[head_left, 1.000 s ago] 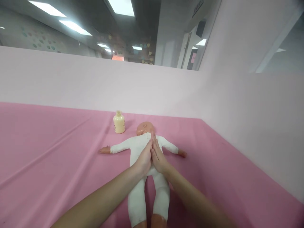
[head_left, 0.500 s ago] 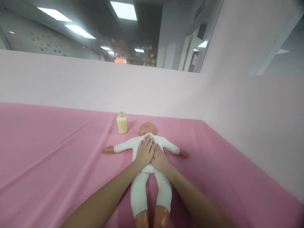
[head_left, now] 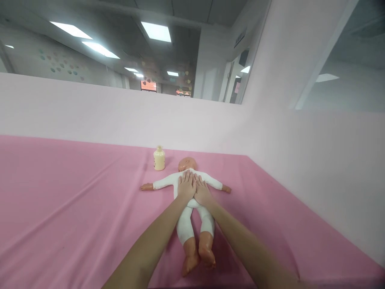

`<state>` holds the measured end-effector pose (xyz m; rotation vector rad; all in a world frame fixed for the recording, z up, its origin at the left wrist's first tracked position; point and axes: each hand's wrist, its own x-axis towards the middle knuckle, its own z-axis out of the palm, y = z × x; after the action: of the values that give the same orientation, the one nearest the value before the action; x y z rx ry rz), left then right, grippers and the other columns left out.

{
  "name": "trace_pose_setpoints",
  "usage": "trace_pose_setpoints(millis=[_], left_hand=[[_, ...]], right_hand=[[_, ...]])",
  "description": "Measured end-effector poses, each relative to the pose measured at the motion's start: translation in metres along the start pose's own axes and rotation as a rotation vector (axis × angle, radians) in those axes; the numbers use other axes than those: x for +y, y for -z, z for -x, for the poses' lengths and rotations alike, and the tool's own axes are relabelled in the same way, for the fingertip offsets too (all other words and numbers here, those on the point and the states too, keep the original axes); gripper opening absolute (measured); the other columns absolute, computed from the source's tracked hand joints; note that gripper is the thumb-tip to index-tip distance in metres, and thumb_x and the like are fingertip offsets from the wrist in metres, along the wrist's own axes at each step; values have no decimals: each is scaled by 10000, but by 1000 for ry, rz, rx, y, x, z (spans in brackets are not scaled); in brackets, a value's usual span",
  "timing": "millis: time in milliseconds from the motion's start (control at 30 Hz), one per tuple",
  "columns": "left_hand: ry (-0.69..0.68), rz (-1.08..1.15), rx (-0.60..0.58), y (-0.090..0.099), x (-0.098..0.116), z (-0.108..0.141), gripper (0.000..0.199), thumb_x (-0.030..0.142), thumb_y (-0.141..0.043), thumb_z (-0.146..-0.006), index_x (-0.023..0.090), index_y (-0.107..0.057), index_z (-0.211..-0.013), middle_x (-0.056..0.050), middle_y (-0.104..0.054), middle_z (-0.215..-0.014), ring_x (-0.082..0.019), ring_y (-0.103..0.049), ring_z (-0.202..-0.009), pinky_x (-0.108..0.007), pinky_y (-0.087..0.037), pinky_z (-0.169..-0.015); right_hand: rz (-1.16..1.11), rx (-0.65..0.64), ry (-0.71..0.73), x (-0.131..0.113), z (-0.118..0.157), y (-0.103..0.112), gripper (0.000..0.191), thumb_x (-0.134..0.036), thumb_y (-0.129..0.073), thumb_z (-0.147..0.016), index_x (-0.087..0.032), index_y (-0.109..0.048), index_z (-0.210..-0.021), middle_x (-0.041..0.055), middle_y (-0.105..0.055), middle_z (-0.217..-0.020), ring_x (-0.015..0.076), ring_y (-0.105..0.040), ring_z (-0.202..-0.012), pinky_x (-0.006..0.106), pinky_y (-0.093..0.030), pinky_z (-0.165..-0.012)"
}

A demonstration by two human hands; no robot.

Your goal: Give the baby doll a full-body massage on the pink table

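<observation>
A baby doll (head_left: pixel 197 204) in a white bodysuit lies stretched out on a pink cover (head_left: pixel 90 208), arms out to both sides and legs toward me. Its head (head_left: pixel 187 163) is turned so that an ear faces up. My left hand (head_left: pixel 187 185) rests flat on the upper torso, fingers extended toward the head. Beside it, my right hand (head_left: pixel 203 192) also lies flat on the torso, its inner edge against the left one. Both palms are hidden, and neither hand grasps anything. A pale yellow bottle (head_left: pixel 159 159) stands upright beyond the doll's left-hand arm.
A white wall (head_left: pixel 120 116) rises behind the pink surface, with a large glass pane (head_left: pixel 120 48) above it reflecting ceiling lights. Another white wall (head_left: pixel 300 160) closes off the right side. Long creases run across the cover at left.
My view has pulled back and tilted up, so the doll looks smaller and its feet now show. Both hands stay on the torso; the left fingers look slightly more spread.
</observation>
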<state>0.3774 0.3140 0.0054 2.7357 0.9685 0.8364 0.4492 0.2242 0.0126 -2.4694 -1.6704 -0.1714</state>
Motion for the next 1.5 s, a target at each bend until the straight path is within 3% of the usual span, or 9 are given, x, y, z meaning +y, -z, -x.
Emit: trace_pose_setpoints(millis=[400,833,1367,1500], left_hand=[[129,22,-117,4,2,3,577,375,-198,-937,266,-275,-1498,7,-92,-1580,-276,-88,-1460,-597,-106,-1140],[147,38,-132,13,-3,18,575,374,-192,-930,307,-260,-1498,26,-86,-1581,-268,-91,-1461,-597,-137,-1140],[140,-14,-109,-1,-12,15,568,375,-208,-933,334,-240,-1499,57,-58,-1582,-253,-74,-1464,-582,-165,-1138],[148,-35,-118,-1,-12,14,566,363,-215,-931,352,-231,-1497,57,-63,-1583,-251,-79,-1463,-625,-178,-1113]], right_hand=[[73,-11,-16,4,-9,-9,643,-349,-245,-948,-203,-41,-1540,51,74,-1530,242,18,-1465,469,-162,-1192],[39,-1,-42,-1,-3,-2,585,-396,-125,-992,-229,-11,-1541,47,67,-1534,226,16,-1466,457,-158,-1187],[2,91,-53,-4,-4,-10,579,-440,-126,-991,-260,-81,-1540,13,49,-1538,217,-10,-1466,461,-160,-1182],[-9,107,-57,-4,-3,-10,577,-445,-130,-990,-271,-86,-1539,5,46,-1538,223,-12,-1466,469,-177,-1175]])
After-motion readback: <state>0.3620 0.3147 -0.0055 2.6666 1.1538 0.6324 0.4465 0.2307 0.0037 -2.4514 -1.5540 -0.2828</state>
